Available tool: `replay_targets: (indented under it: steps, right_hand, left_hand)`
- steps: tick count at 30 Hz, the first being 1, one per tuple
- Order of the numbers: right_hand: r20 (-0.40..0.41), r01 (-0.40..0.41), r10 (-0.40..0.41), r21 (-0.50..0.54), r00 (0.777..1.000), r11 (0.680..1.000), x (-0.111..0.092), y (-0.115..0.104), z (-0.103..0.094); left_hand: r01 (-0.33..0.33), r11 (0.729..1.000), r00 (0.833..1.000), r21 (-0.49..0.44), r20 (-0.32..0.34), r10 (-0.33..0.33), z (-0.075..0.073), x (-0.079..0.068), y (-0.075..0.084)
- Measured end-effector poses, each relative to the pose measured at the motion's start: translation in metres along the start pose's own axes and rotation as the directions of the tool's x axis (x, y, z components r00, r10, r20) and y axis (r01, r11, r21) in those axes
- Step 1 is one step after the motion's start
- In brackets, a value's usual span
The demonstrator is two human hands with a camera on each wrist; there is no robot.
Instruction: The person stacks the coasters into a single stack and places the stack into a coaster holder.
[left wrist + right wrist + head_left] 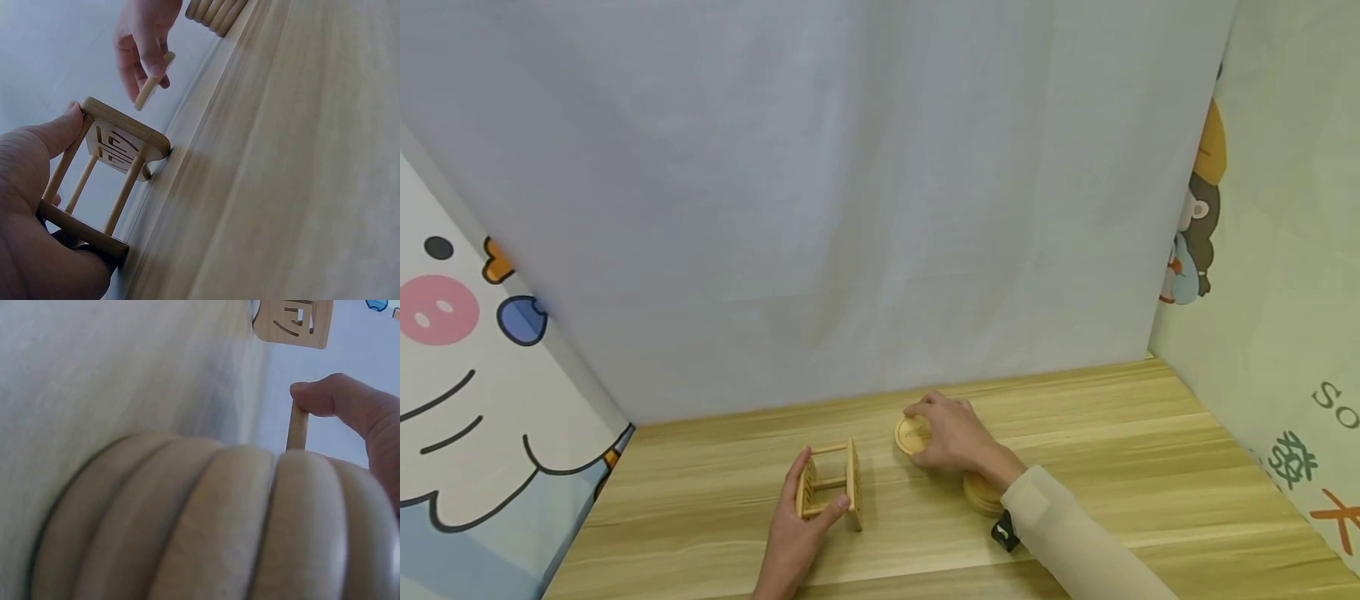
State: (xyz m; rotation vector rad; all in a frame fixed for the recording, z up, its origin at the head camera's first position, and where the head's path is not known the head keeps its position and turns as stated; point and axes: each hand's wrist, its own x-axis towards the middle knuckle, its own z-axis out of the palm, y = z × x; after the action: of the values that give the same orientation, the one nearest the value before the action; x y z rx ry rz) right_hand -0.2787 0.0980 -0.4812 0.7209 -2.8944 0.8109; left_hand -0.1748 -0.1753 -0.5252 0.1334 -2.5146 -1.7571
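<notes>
A small wooden coaster rack, two end panels joined by round rods, stands on the table in my left hand. Thumb and fingers span it from panel to panel; cut-out lettering shows on one panel in the left wrist view. To its right, my right hand pinches a round wooden coaster by the rim. The left wrist view shows this coaster edge-on, raised off the table. Beneath my right forearm sits a stack of coasters, partly hidden; its rounded edges fill the right wrist view's foreground.
The wood-grain table ends at a pale hanging cloth behind. Printed cartoon panels stand at the left and right. A small black object is beside my right cuff.
</notes>
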Motion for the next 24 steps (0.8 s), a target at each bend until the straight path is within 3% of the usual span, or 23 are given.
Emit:
replay_targets:
  steps: [24]
  right_hand:
    - [-0.091,0.046,-0.042,0.043,0.995,0.998,-0.019,-0.006,-0.010]
  left_hand:
    - [-0.012,1.000,1.000,-0.007,-0.006,0.012,-0.001,-0.002,0.000]
